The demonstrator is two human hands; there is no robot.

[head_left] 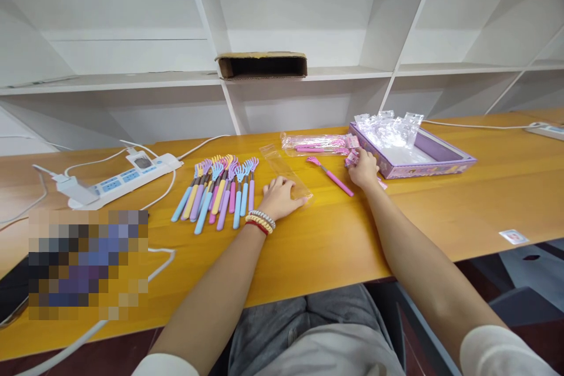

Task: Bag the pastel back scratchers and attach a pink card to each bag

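Observation:
My left hand (pixel 281 197) rests on the table at the lower part of a flat clear plastic bag (pixel 282 163), thumb and fingers apart. My right hand (pixel 365 169) has its fingers closed down on a small pink printed card (pixel 351 158); the fingertips are partly hidden. Between the hands lies a loose pink back scratcher (pixel 337 181), its claw end pointing away to the left. Left of my left hand, several back scratchers (pixel 222 191) in blue, yellow, purple and pink lie in a pile, claws away from me. Bagged pink back scratchers (pixel 324 144) lie behind.
A purple box (pixel 440 169) holding clear plastic bags (pixel 390 129) stands right of my right hand. A white power strip (pixel 127 181) with plugs and cables lies at the left, near a dark phone (pixel 13 294). White shelving (pixel 295 6) with a cardboard box (pixel 263 66) rises behind.

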